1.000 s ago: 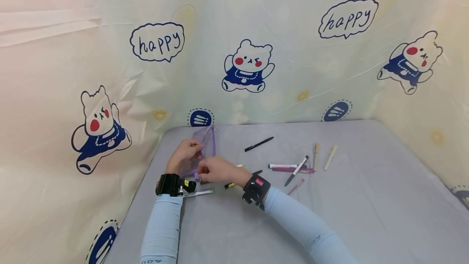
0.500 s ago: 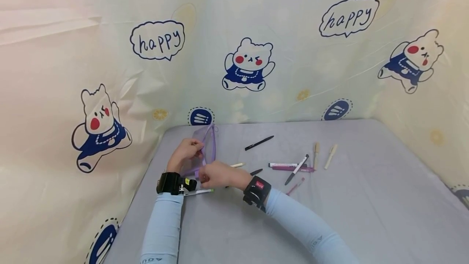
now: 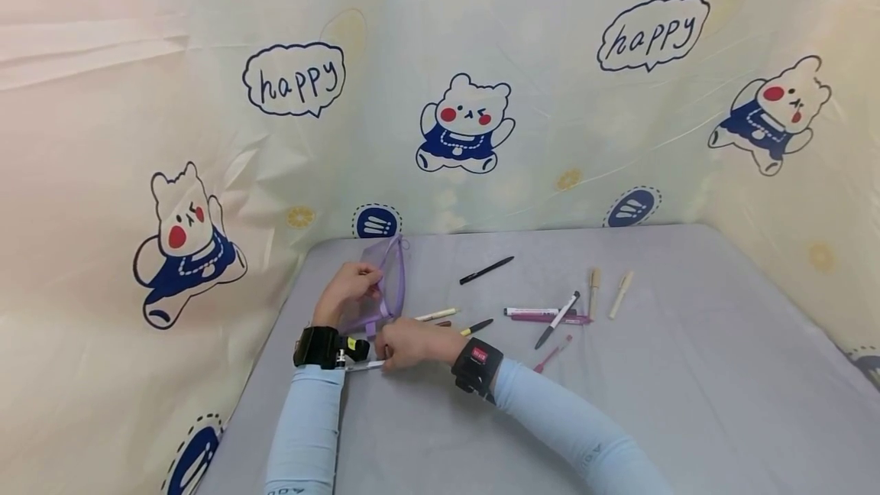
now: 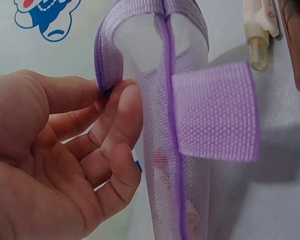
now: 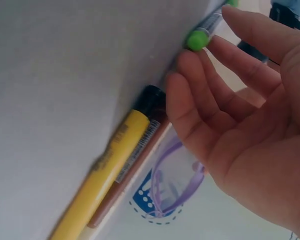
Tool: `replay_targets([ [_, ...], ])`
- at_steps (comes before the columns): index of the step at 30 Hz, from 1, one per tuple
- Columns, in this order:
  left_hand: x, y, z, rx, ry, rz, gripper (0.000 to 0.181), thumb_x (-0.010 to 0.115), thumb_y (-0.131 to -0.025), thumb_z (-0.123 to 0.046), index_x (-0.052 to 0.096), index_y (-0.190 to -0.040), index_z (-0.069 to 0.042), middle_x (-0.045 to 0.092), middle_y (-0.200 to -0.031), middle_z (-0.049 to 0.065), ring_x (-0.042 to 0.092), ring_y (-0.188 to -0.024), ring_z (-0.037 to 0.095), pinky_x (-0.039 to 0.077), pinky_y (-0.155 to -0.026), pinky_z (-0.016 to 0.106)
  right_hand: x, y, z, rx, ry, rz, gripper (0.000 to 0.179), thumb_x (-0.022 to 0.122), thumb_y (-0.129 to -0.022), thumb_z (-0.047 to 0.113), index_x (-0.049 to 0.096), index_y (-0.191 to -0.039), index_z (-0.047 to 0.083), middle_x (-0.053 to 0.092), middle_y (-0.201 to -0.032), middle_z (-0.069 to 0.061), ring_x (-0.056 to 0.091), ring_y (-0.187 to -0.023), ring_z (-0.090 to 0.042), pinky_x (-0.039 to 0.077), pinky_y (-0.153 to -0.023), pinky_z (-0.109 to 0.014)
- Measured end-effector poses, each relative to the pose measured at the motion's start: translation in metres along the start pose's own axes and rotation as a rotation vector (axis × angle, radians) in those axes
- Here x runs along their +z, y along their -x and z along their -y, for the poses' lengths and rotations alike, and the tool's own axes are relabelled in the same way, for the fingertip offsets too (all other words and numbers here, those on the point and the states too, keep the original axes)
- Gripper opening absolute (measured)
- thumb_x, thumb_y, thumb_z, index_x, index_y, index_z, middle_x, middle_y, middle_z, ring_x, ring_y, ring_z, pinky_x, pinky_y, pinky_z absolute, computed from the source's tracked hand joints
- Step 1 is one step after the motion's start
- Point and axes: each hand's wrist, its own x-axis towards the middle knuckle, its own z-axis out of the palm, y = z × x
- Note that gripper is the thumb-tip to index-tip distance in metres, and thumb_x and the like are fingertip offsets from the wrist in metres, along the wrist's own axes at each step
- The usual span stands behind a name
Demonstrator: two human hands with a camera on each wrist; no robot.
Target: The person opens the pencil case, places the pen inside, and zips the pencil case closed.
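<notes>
Thumb and finger of the left hand (image 4: 55, 155) pinch the rim of the purple pouch (image 4: 155, 125), which sits near the far left corner of the surface (image 3: 653, 388). The pouch's mouth is open. The right hand (image 5: 260, 135) has loosely bent fingers, the thumb apart from the rest, just by the pen with green ends (image 5: 199, 39). I cannot tell if it touches that pen, but it does not look held. Close by, a yellow pen (image 5: 107, 167) and a brown pen (image 5: 107, 202) lie side by side, with a cream pen (image 3: 437, 315) near them. A black pen (image 3: 486, 270) is closer to the far edge. Toward the right edge, a white marker (image 3: 525, 312), a purple pen (image 3: 531, 318) and a gray pen (image 3: 557, 320) make a little heap. A pink pen (image 3: 553, 354) lies nearer the front edge. A tan pen (image 3: 594, 292) and an off-white pen (image 3: 621, 296) are farthest right. The work looks started: bits of color show through the pouch's mesh, so something may be inside. Lots seems left, with eleven pens outside it.
</notes>
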Motion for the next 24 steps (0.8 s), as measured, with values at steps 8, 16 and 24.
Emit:
replay_targets([
  [8,0.000,0.003,-0.002,0.014,-0.009,0.007,0.028,0.052,-0.101,-0.018,0.063,-0.113,0.006,0.067,-0.072,-0.001,0.062,-0.067,0.010,0.041,-0.062,0.025,0.004,-0.003,0.000,-0.024,0.025,-0.013,0.008,0.074,-0.087,0.024,0.072,-0.091,0.018,0.062,-0.081,0.011,0.053,-0.068,-0.001,0.041,-0.059,-0.014],
  [16,0.000,0.003,-0.002,0.034,-0.041,0.011,0.027,0.051,-0.102,-0.018,0.063,-0.109,0.006,0.068,-0.074,0.001,0.063,-0.071,0.012,0.040,-0.062,0.026,0.003,-0.003,0.004,-0.056,0.074,0.004,0.004,0.072,-0.088,0.020,0.072,-0.091,0.017,0.062,-0.080,0.011,0.053,-0.069,-0.002,0.040,-0.059,-0.013],
  [24,0.001,0.002,-0.001,0.021,-0.040,0.018,0.028,0.051,-0.102,-0.019,0.064,-0.111,0.004,0.068,-0.077,0.002,0.064,-0.075,0.014,0.042,-0.066,0.027,-0.006,0.004,-0.001,-0.098,0.109,0.032,0.004,0.073,-0.085,0.016,0.070,-0.082,0.016,0.062,-0.077,0.010,0.052,-0.067,-0.003,0.039,-0.058,-0.012],
])
